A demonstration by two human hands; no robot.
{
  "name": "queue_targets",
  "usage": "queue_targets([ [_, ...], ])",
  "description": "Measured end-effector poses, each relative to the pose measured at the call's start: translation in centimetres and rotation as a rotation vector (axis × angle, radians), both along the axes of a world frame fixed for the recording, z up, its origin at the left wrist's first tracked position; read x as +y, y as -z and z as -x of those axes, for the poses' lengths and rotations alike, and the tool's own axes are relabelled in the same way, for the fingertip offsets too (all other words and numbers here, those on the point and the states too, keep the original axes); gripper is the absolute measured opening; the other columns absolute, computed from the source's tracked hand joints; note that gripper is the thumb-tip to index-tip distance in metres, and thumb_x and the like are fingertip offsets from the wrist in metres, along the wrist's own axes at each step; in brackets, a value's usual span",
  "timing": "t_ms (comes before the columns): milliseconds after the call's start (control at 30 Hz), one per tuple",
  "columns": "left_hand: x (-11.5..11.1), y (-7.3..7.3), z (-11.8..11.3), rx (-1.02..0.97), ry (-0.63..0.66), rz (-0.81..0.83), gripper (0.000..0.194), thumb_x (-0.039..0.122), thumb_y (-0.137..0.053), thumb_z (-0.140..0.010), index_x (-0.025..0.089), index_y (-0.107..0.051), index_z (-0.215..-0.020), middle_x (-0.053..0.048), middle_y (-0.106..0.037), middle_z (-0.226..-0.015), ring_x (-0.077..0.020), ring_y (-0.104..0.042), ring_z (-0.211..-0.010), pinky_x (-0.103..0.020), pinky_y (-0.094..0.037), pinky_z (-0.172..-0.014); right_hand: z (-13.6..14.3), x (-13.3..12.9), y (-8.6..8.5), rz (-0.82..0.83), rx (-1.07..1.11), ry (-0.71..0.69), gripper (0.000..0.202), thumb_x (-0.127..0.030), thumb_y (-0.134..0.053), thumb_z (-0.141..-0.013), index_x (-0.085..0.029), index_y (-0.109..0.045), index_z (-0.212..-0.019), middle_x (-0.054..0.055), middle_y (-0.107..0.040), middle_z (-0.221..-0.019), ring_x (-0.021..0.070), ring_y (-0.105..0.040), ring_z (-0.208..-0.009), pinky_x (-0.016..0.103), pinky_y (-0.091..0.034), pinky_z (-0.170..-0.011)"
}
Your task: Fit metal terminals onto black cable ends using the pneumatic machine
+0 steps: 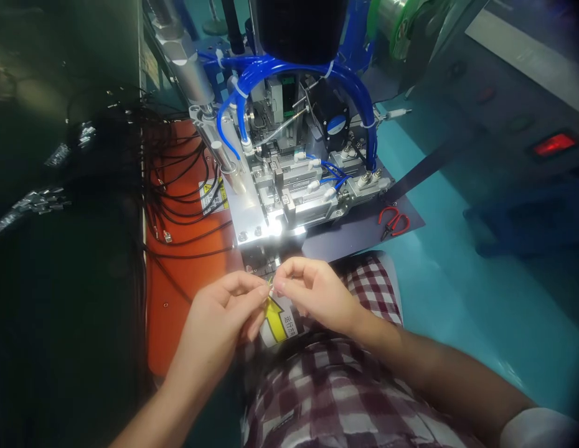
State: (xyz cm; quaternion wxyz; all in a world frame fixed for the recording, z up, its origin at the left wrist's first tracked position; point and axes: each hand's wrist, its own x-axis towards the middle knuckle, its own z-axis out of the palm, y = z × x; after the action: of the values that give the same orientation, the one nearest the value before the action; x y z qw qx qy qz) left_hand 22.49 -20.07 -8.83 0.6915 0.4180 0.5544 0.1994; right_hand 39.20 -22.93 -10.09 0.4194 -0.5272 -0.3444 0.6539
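Teal floor (439, 261), L (231, 305) & R hands (312, 289) pinching tiny wires (270, 284) nr machine (294, 180)

Black cables (196, 256) on orange panel (170, 339), red-handled snips (393, 223) on grey plate (327, 245)

Thin wires (270, 283), tiny from here, yellow-green and whitish | fine strands, short stretch showing, rest hidden by fingers; exact number and tips too small to make out | held up off any surface, pinched between the fingertips of left hand (228, 305) and right hand (320, 292)
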Motion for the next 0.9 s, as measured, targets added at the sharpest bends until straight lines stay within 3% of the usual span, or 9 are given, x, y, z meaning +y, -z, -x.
queue_targets([
  [200, 0.1, -0.1, -0.2, -0.016, -0.002, 0.012, 0.032, 0.047, -0.076, -0.076, 0.018, -0.065, -0.073, 0.006, -0.045, -0.039, -0.0077, -0.034, -0.04, -0.023, -0.03, -0.046, -0.4, 0.1, -0.1, 0.005, -0.003, -0.006, 0.013, -0.028, -0.067, -0.081, -0.017, -0.06, -0.078, -0.009, -0.041, -0.046, 0.0054, -0.032, -0.039, 0.017, -0.023, -0.036],
  [367, 0.1, 0.0, -0.1, 0.003, 0.024, -0.007, 0.03, 0.046, -0.075, -0.078, 0.017, -0.066, -0.075, 0.006, -0.045, -0.039, -0.0081, -0.035, -0.04, -0.023, -0.031, -0.046, -0.6, 0.5, -0.4, -0.019, -0.002, 0.011, 0.012, -0.025, -0.069, -0.079, -0.016, -0.062, -0.077, -0.007, -0.049, -0.052, 0.0047, -0.034, -0.041, 0.018, -0.024, -0.038],
  [633, 0.0, -0.5, -0.4, -0.061, -0.019, 0.011, 0.028, 0.044, -0.075, -0.075, 0.018, -0.065, -0.076, 0.006, -0.044, -0.038, -0.0075, -0.035, -0.039, -0.022, -0.03, -0.046, -0.2, 0.3, 0.0, 0.015, 0.038, -0.019, 0.013, -0.026, -0.067, -0.08, -0.017, -0.059, -0.075, -0.009, -0.044, -0.046, 0.0057, -0.036, -0.041, 0.017, -0.026, -0.038],
  [900, -0.2, -0.8, -0.7, -0.053, -0.06, -0.015, 0.03, 0.046, -0.075, -0.075, 0.019, -0.062, -0.076, 0.007, -0.044, -0.038, -0.0079, -0.035, -0.038, -0.022, -0.031, -0.045, 0.6, -0.5, 0.1, -0.128, -0.079, 0.036, 0.009, -0.023, -0.061, -0.085, -0.019, -0.056, -0.079, -0.008, -0.046, -0.054, 0.0062, -0.039, -0.044, 0.018, -0.03, -0.041],
])
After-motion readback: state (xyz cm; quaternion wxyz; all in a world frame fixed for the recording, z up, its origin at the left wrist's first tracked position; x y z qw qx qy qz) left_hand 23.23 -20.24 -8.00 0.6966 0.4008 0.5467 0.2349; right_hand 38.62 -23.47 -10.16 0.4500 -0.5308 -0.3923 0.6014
